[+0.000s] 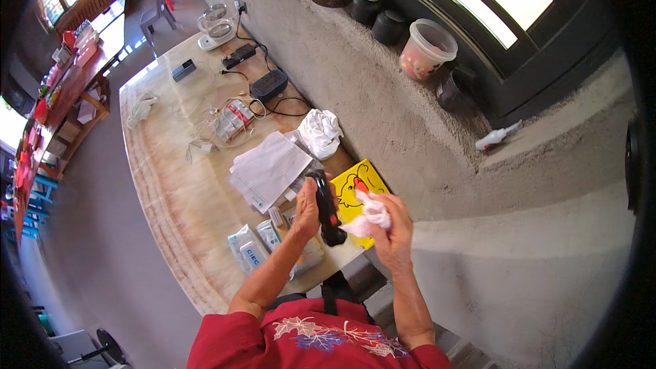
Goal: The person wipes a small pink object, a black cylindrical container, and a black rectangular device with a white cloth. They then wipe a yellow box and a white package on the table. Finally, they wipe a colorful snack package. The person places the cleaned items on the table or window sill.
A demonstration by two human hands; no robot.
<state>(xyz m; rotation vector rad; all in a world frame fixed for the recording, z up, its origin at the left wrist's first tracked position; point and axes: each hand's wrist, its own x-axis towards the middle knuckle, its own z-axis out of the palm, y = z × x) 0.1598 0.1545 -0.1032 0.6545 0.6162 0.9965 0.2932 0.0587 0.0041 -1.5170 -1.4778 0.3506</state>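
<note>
My left hand (307, 209) is closed around a long black handheld object (327, 215) with a small red spot on its side; its exact kind is not clear. In my right hand (398, 236) is a crumpled white wipe (373, 214), gripped between thumb and fingers close to the black object's right side. Beneath and behind both hands, a flat yellow item (365, 174) printed with a cartoon duck lies at the table's right edge. A pack of wet wipes (248, 249) rests to the left of my left forearm, beside other small packets.
On the table (164, 184) lie paper sheets (270, 169), a white bundled cloth or bag (320, 133), tangled white cables (205, 126), a black power strip (268, 86) and a glass-topped scale (216, 33). Along the wall ledge stand a lidded plastic bucket (428, 50) and dark jars (388, 27).
</note>
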